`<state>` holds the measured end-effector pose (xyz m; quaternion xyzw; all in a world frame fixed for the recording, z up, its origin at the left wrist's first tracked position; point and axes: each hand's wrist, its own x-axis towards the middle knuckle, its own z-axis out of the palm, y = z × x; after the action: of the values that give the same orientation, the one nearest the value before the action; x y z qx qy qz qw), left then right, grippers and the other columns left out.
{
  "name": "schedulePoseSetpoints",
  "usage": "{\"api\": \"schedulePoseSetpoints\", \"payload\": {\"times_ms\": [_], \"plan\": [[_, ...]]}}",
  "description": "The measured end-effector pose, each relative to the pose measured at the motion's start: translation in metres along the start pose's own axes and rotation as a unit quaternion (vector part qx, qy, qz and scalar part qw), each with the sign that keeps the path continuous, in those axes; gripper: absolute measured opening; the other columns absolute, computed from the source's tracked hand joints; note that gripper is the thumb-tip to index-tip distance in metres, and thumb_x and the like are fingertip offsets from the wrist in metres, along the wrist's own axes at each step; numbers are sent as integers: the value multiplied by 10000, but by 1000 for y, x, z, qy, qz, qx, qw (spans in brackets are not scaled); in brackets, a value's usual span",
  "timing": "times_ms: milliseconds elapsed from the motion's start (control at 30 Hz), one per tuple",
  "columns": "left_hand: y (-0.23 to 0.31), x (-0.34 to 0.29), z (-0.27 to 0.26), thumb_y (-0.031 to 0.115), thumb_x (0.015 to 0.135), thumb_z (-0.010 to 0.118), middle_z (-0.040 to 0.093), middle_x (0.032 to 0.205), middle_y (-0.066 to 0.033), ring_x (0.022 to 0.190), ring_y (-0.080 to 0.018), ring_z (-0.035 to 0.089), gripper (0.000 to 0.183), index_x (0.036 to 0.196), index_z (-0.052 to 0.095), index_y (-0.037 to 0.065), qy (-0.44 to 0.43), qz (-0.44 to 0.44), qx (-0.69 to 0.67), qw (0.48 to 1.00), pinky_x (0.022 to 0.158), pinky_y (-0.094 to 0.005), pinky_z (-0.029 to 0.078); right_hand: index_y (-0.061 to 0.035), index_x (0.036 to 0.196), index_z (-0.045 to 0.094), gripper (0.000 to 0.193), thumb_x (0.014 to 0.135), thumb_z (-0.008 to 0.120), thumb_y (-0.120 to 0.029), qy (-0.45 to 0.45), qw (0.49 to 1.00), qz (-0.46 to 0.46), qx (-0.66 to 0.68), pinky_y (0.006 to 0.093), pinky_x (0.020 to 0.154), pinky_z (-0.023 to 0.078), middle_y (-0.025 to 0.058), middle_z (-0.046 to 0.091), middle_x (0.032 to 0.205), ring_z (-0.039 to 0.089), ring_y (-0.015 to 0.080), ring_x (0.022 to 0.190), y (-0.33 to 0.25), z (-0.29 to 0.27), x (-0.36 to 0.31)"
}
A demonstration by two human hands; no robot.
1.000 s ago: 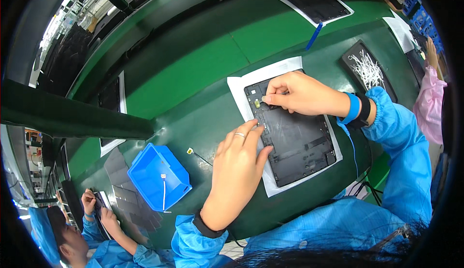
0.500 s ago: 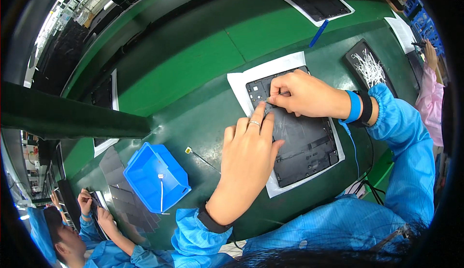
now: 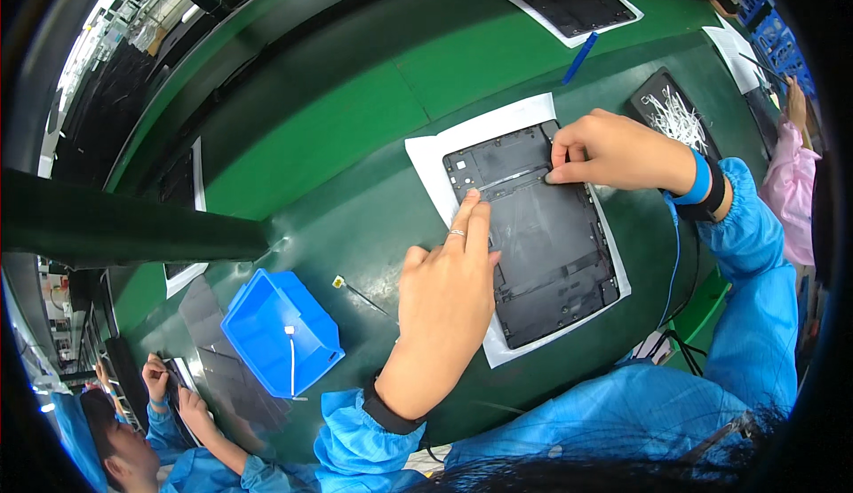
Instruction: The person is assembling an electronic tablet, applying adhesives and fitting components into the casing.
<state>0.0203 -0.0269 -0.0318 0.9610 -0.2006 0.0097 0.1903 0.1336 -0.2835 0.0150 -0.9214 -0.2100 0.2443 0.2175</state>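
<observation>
A black tablet housing lies on a white sheet in front of me. My left hand rests at its left edge, fingers stretched out, index and middle fingertips pressing down near small white pads. At the housing's upper right side, my right hand has thumb and index finger pinched low over the surface. Whatever lies in that pinch is hidden. Between the two hands runs a thin greyish strip across the housing. Left of my left hand, a short dark cable with a yellow-and-white end lies on the table.
A blue bin holds a white-ended cable. Dark thin sheets lie beside it. A black tray of white strips stands at right. Farther off are a blue pen and another housing. Co-workers sit at lower left and far right.
My right hand has slid right across the housing, away from my left fingertips, uncovering the thin strip. My left hand has shifted only slightly.
</observation>
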Motion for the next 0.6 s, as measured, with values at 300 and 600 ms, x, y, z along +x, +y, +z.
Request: {"api": "schedulePoseSetpoints", "payload": {"times_ms": [300, 600], "plan": [[2, 19, -14, 223, 985, 703, 766, 987, -127, 738, -317, 734, 405, 1340, 593, 61, -31, -40, 51, 997, 706, -418, 561, -1, 1044, 704, 211, 1006, 712, -209, 109, 981, -133, 90, 364, 668, 499, 121, 693, 906, 639, 217, 747, 20, 14, 10], [8, 27, -13, 174, 1001, 682, 776, 1116, -158, 872, -374, 748, 316, 1284, 603, 57, -11, -61, 11, 998, 753, -458, 571, -30, 940, 641, 187, 974, 736, -187, 124, 964, -234, 4, 408, 859, 517, 116, 611, 1028, 634, 300, 964, 11, 43, 29]]}}
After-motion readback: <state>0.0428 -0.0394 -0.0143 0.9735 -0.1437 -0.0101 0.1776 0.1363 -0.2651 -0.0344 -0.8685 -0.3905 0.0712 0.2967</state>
